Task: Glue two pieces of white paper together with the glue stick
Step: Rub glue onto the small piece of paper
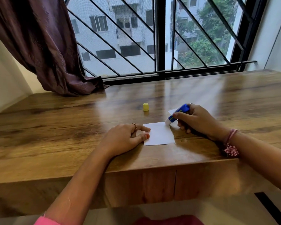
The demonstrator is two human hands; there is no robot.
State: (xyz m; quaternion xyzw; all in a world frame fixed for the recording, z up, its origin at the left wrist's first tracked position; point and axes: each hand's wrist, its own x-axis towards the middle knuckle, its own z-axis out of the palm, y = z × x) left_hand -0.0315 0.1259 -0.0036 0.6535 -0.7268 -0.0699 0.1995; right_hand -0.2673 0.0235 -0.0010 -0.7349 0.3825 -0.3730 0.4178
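1. Gripping the glue stick (178, 114), the right hand (196, 121) has its fingers and thumb curled round the blue barrel, with the wrist resting on the table (71, 127).
2. The glue stick is tilted, its blue base up and away from the person and its white tip down, touching the far right corner of the near paper (159, 133).
3. The barrel is blue with a thin green stripe showing beside the thumb; the exposed end is white.
4. A pink thread bracelet (230, 143) with a frayed tassel circles the right wrist, and a ring sits on one finger of that hand.
5. The left hand (126, 138) lies palm down on the table, its fingertips (146, 136) pressing on the left edge of the near paper; the fingers are mostly straight, and one carries a ring.
6. The near paper is a small white rectangle lying flat on the wood between the two hands, close to the front edge of the table.
7. A second paper (172, 111) shows only as a white corner behind the glue stick, mostly hidden by the right hand.
8. The yellow cap (145, 107) stands upright on the table, beyond the near paper and well apart from the glue stick.
9. The table is glossy brown wood with a drawer front below its edge.
10. Beyond it is a window (159, 38) with black diagonal bars, and a dark purple curtain (47, 46) hangs at the left, its hem resting on the tabletop.
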